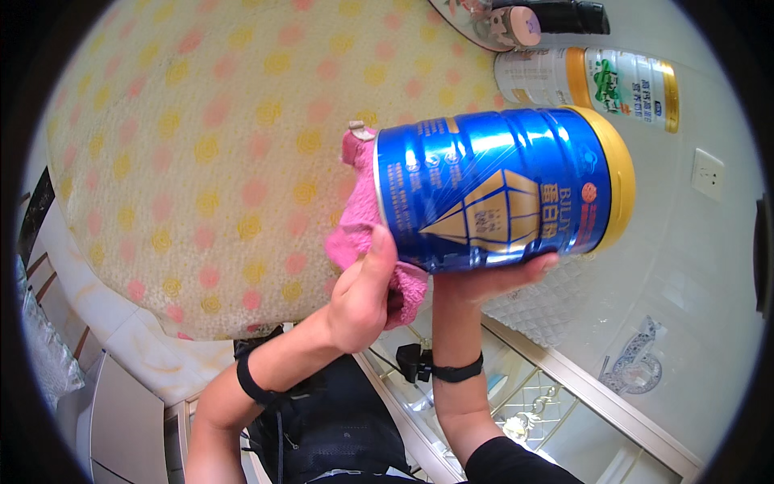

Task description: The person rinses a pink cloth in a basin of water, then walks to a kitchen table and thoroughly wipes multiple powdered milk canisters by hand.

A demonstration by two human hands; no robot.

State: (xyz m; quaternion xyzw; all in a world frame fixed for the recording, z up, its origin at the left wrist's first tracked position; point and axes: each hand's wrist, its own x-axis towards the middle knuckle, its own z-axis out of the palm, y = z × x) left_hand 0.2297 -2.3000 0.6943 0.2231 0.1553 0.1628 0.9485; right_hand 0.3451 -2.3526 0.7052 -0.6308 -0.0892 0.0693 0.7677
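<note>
A large blue metal can [490,187] with a yellow lid lies tilted on its side in the air, its lid end to the right. My right hand [493,278] supports it along the near side, the thumb or a finger showing near the lid end and the rest hidden behind the can. My left hand [363,296] grips a pink terry cloth [357,212] against the can's silvery base rim. Part of the cloth hangs below my left hand, and another part sticks out past the base, with a small pale tag at its tip.
Beneath is a round table with a dotted, rose-patterned cover [242,151]. Another can [632,91] with gold bands lies or stands at the upper right, near a pink-lidded jar [523,25] and a black object [574,17]. A wall socket [707,174] is at the right, a glass-doored cabinet [544,375] below.
</note>
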